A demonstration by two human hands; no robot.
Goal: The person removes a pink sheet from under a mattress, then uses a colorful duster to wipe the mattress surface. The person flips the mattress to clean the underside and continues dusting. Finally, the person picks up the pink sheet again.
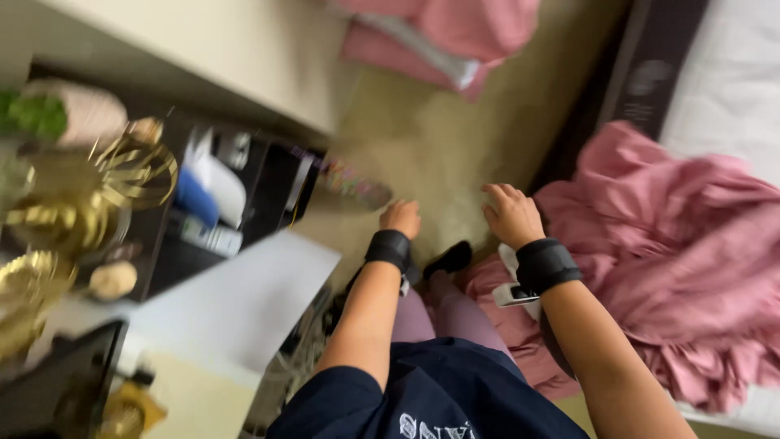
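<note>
Both hands hang empty: the left hand [400,218] curled into a loose fist, the right hand [510,213] half-open. The pink blanket [674,260] lies just right of the right hand, spilling off the bed [731,81]. Reaching it seems the step in hand; gripping calls for spread fingers.

A single head-worn camera is looking steeply down the person's own front toward the floor [439,138], tilted and blurring as it goes. It is sitting close above the left hand [400,218] and right hand [512,215], both reaching out from the lower edge. It is taking in shelves [203,203] at left and a bed [731,89] at right.
</note>
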